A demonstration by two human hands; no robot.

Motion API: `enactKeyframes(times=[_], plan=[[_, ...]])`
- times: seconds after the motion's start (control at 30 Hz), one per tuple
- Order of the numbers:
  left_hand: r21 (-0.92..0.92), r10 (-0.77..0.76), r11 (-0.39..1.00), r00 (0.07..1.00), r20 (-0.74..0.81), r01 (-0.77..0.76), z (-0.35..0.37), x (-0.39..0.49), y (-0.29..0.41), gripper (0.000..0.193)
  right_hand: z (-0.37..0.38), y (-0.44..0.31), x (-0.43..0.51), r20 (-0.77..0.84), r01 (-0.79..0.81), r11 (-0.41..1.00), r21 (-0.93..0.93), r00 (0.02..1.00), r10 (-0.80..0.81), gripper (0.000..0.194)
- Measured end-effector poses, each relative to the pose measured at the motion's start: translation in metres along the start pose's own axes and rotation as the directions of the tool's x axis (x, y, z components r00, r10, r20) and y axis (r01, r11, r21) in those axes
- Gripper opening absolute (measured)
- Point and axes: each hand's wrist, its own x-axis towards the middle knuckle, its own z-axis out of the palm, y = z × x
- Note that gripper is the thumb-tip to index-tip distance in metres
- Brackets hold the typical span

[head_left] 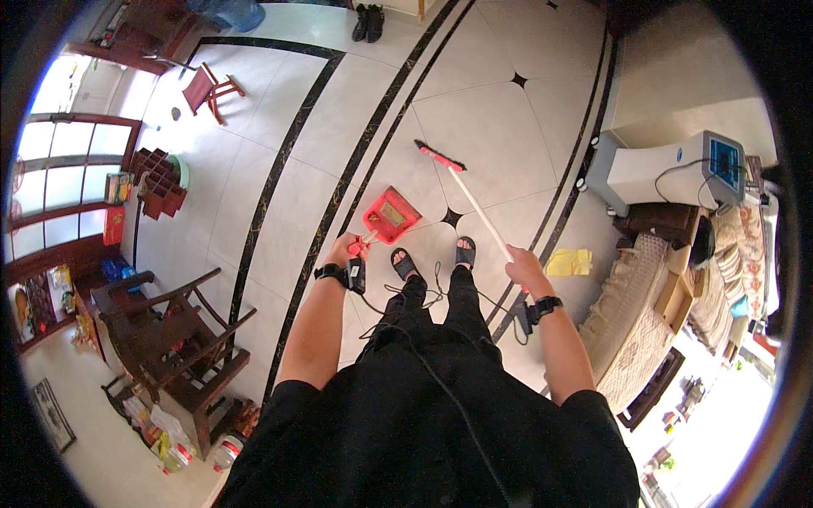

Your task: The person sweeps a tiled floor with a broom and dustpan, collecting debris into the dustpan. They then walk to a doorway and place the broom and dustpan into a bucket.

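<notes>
My left hand [347, 250] grips the handle of a red dustpan [400, 213], whose pan lies before my feet, left of centre, with something brownish in it. My right hand [526, 267] is closed around the white pole of a broom [477, 208]. The broom's red head with dark bristles [441, 157] rests on the tiled floor, ahead of the dustpan and apart from it. Both wrists wear black straps with small devices, and dark cables run from them across my legs.
A yellow cloth [570, 261] lies on the floor at the right, near a covered sofa [625, 317] and a wheeled grey-white machine [654, 174]. At left stand a dark wooden chair [184, 343], a tiered rack [157, 184] and a folding stool [206, 91]. Black shoes [368, 24] stand far ahead.
</notes>
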Motion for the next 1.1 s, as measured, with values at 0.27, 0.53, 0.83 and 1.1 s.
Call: enactKeyframes(times=[0.27, 0.53, 0.83, 1.1], plan=[[0.042, -0.008, 0.999, 1.000, 0.003, 0.008, 0.009, 0.029, 0.012, 0.027, 0.142, -0.070, -0.015, 0.133, -0.075, 0.994, 0.080, 0.989, 0.064, 0.035], [-0.006, 0.104, 0.995, 0.993, 0.050, -0.104, -0.003, 0.033, 0.007, 0.027, 0.069, -0.054, -0.081, 0.320, -0.278, 0.824, 0.494, 0.939, 0.125, 0.048], [-0.011, -0.033, 0.999, 0.997, 0.077, 0.034, 0.005, 0.031, 0.008, 0.027, 0.121, -0.072, -0.048, 0.031, -0.105, 0.993, 0.045, 0.994, 0.103, 0.033], [0.072, 0.096, 0.993, 0.995, -0.010, -0.095, 0.006, 0.021, 0.000, 0.017, 0.081, -0.065, -0.080, 0.228, -0.051, 0.945, 0.322, 0.973, -0.025, 0.025]])
